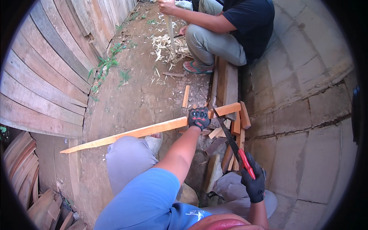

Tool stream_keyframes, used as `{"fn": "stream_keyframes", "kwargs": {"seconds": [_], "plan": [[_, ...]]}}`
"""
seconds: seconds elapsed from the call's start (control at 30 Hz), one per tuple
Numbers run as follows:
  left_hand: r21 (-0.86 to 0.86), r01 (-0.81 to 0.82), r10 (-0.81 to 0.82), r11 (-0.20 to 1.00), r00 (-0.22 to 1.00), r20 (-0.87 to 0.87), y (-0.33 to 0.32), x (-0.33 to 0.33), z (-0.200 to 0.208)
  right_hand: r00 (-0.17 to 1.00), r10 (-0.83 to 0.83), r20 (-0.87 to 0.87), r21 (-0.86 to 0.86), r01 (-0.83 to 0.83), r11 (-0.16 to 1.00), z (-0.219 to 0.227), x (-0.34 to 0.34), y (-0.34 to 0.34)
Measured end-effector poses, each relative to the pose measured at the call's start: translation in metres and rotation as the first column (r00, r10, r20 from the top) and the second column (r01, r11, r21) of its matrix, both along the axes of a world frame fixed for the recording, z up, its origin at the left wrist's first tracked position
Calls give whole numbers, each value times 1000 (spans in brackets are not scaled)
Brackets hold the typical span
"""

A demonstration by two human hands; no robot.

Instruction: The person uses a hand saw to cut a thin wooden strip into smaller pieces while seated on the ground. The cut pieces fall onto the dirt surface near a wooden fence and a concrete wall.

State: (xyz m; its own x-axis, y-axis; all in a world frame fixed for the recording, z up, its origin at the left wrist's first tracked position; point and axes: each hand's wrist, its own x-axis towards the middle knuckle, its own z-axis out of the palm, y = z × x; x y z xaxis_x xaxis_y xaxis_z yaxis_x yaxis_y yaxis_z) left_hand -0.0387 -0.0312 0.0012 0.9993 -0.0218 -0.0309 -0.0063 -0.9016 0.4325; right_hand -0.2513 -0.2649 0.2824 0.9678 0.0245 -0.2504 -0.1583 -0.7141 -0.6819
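A long, light orange-brown wooden plank (153, 129) lies slantwise before me, its left end tapering to a point. My left hand (199, 117), in a black glove with red trim, is closed around it toward its right end. In my right hand (253, 181), also gloved in black, is a handsaw (227, 133) with a dark blade and a red handle. The blade's far end meets the plank just right of my left hand. How deep it sits in the wood, if at all, I cannot tell.
Short wood offcuts (245, 115) lie heaped under the plank's right end. Ahead, a crouching person (222, 34) holds an upright stick (170, 32) and a dark blade over pale shavings (165, 46). A block wall (295, 153) stands right, a board fence (50, 65) left.
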Motion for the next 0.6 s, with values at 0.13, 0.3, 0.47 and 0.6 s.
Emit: {"fn": "stream_keyframes", "kwargs": {"seconds": [0.13, 0.3, 0.47, 0.6], "plan": [[-7, -4, 4, 1000, 1000, -5, 3, 2, -5, 1000, 12, 22, -21, -12, 1000, 0, 2, 2], [-34, -24, 25, 999, 999, 45, 2, -1, -10, 998, -63, -19, 51, 63, 997, 15, 10, 18], [-43, -22, 23, 999, 999, 38, 3, -1, -13, 998, -18, 56, 10, 17, 1000, 20, 28, 33], [-60, -16, 18, 998, 999, 37, 2, 1, -8, 922, 201, 330, -180, -148, 973, -25, 46, -1]]}}
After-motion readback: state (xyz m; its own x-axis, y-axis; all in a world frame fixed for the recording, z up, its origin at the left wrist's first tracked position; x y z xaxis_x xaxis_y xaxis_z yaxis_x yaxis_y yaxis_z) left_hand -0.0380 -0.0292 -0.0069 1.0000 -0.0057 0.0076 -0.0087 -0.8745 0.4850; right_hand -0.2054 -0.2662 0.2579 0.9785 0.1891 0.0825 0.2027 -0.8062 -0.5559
